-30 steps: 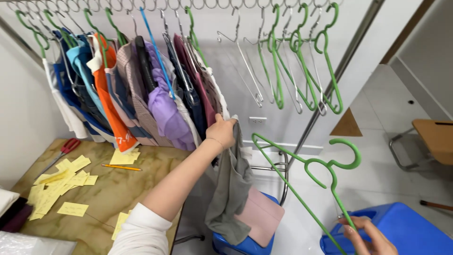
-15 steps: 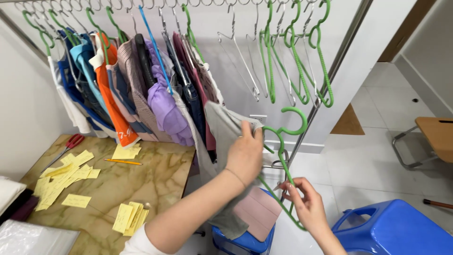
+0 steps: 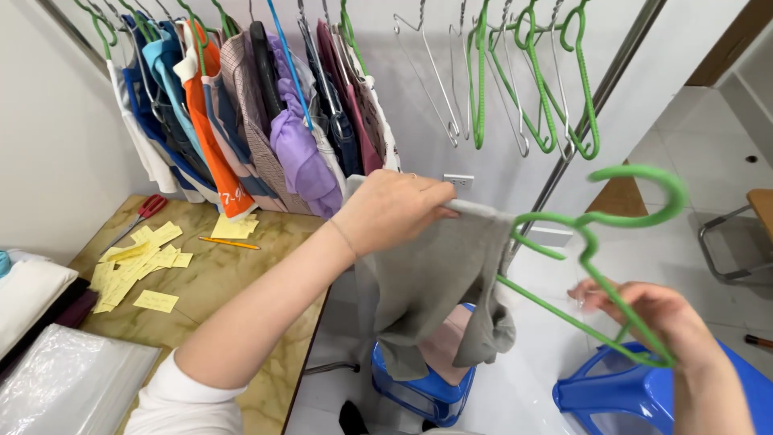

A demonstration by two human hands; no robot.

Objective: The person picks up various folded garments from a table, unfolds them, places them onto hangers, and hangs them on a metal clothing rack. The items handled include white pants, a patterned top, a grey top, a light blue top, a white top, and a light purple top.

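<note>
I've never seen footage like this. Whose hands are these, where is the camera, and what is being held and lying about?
The camera sits on a person's head and looks down at their own bare hands. The left hand pinches a grey garment by its top edge. The right hand grips a green hanger, its arm poked into the garment. Above, a rail carries colourful hung clothes and empty hangers. On the marble-patterned table lie yellow paper slips, a pencil and red-handled scissors. Blue plastic stools stand on the floor.

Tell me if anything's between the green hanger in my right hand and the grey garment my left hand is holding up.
Nothing visible. The green hanger in the right hand sits just beside the grey garment, which the left hand grips at its top edge; only open air separates them.
</note>
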